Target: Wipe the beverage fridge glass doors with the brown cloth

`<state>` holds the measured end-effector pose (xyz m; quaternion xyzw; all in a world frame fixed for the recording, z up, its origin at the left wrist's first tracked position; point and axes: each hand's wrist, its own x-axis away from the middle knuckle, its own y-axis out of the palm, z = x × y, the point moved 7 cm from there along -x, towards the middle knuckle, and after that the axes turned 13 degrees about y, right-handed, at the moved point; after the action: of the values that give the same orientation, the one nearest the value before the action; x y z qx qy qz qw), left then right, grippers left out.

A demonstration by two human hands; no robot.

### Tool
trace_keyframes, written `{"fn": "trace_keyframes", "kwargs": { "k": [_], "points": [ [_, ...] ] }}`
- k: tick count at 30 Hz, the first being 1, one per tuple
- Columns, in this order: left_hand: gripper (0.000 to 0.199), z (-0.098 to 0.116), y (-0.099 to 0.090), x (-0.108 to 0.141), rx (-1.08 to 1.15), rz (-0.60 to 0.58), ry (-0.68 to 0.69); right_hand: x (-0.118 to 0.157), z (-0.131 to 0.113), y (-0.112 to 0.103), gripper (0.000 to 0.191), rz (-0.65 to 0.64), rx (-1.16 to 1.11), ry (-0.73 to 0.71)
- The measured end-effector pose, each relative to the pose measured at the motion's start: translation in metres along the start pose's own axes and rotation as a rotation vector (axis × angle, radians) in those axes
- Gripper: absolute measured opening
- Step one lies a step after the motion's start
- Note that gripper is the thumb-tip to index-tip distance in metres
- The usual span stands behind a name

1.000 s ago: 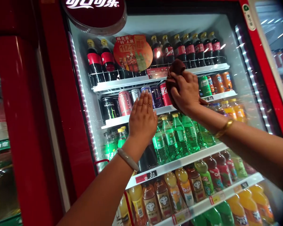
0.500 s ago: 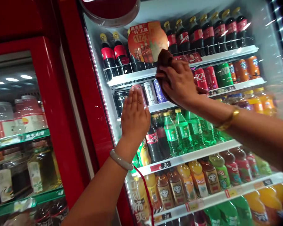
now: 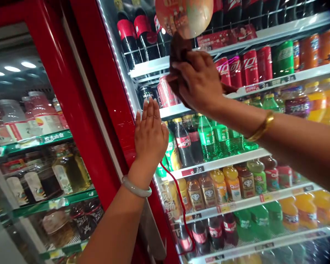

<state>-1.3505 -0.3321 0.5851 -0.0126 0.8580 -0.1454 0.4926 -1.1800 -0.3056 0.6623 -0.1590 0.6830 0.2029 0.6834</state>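
My left hand [image 3: 151, 132] lies flat with its fingers stretched upward against the glass door, near the door's left edge. A grey bangle is on that wrist. My right hand [image 3: 199, 82] presses a dark brown cloth [image 3: 180, 55] to the glass, fingers bent over it; part of the cloth sticks out past the fingers on the left. A gold bracelet circles the right wrist. Just above the cloth is a round orange sticker [image 3: 185, 16] on the door. Behind the glass, a pink can [image 3: 166, 91] shows between my two hands.
Shelves of bottles and cans fill the cooler [image 3: 220, 163] behind the door. A red door frame [image 3: 71, 91] runs down its left side. A second cooler with bottles [image 3: 63, 168] stands at the left. A red cord [image 3: 178, 187] hangs below my left hand.
The view has shifted, so the shelves and sticker sit higher. My right hand has moved left and down across the glass with the cloth. My left hand stays flat on the door.
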Motion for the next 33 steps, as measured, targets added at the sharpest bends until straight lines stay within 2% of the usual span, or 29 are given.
{"fn": "trace_keyframes", "kwargs": {
  "k": [1, 2, 4, 6, 7, 9, 11, 13, 14, 15, 17, 19, 20, 22, 24, 25, 27, 28, 30, 32, 33],
  "points": [
    [0.069, -0.002, 0.000, 0.003, 0.004, 0.011, -0.023, 0.008, -0.014, 0.006, 0.044, -0.008, -0.015, 0.004],
    [0.068, -0.004, -0.001, 0.008, 0.006, 0.017, -0.049, 0.023, -0.031, 0.014, 0.041, -0.064, -0.033, -0.089],
    [0.066, -0.009, -0.003, 0.021, 0.003, 0.010, -0.091, 0.066, -0.055, 0.019, 0.040, -0.164, -0.065, -0.363],
    [0.066, -0.012, -0.005, 0.036, 0.006, -0.023, -0.093, 0.106, -0.056, 0.013, 0.040, -0.254, -0.097, -0.603],
    [0.066, -0.012, -0.006, 0.043, 0.015, -0.043, -0.076, 0.116, -0.051, 0.009, 0.040, -0.293, -0.120, -0.671],
    [0.069, -0.010, -0.008, 0.052, 0.040, -0.082, -0.043, 0.112, -0.039, 0.004, 0.042, -0.339, -0.144, -0.602],
    [0.072, -0.009, -0.009, 0.057, 0.054, -0.098, -0.055, 0.088, -0.037, 0.006, 0.042, -0.312, -0.160, -0.345],
    [0.073, -0.006, -0.010, 0.061, 0.062, -0.103, -0.091, 0.078, -0.051, 0.011, 0.040, -0.226, -0.186, -0.120],
    [0.073, -0.004, -0.010, 0.064, 0.069, -0.105, -0.106, 0.083, -0.062, 0.013, 0.039, -0.178, -0.199, -0.066],
    [0.072, 0.000, -0.011, 0.069, 0.081, -0.111, -0.115, 0.095, -0.075, 0.014, 0.036, -0.149, -0.205, -0.078],
    [0.071, 0.009, -0.010, 0.081, 0.115, -0.128, -0.139, 0.135, -0.095, 0.011, 0.035, -0.135, -0.222, -0.217],
    [0.072, 0.020, -0.008, 0.097, 0.158, -0.137, -0.184, 0.177, -0.091, -0.003, 0.033, -0.089, -0.266, -0.326],
    [0.073, 0.026, -0.007, 0.105, 0.180, -0.133, -0.216, 0.194, -0.082, -0.007, 0.031, -0.113, -0.269, -0.345],
    [0.071, 0.039, 0.001, 0.119, 0.229, -0.112, -0.290, 0.207, -0.060, -0.018, 0.033, -0.104, -0.262, -0.255],
    [0.068, 0.050, 0.010, 0.129, 0.266, -0.050, -0.360, 0.204, -0.042, -0.026, 0.039, -0.039, -0.242, -0.017],
    [0.068, 0.055, 0.016, 0.133, 0.271, -0.016, -0.384, 0.202, -0.038, -0.029, 0.040, 0.009, -0.241, 0.116],
    [0.067, 0.063, 0.026, 0.141, 0.241, 0.048, -0.388, 0.206, -0.044, -0.028, 0.033, 0.080, -0.270, 0.286],
    [0.066, 0.067, 0.030, 0.146, 0.212, 0.063, -0.365, 0.213, -0.054, -0.024, 0.027, 0.064, -0.305, 0.281],
    [0.068, 0.074, 0.039, 0.157, 0.148, 0.055, -0.294, 0.236, -0.073, -0.020, 0.024, -0.010, -0.364, 0.128],
    [0.071, 0.081, 0.046, 0.168, 0.108, 0.021, -0.238, 0.264, -0.068, -0.022, 0.030, -0.083, -0.356, 0.064],
    [0.073, 0.084, 0.048, 0.172, 0.099, -0.001, -0.220, 0.275, -0.057, -0.026, 0.034, -0.098, -0.331, 0.079]
  ]
}}
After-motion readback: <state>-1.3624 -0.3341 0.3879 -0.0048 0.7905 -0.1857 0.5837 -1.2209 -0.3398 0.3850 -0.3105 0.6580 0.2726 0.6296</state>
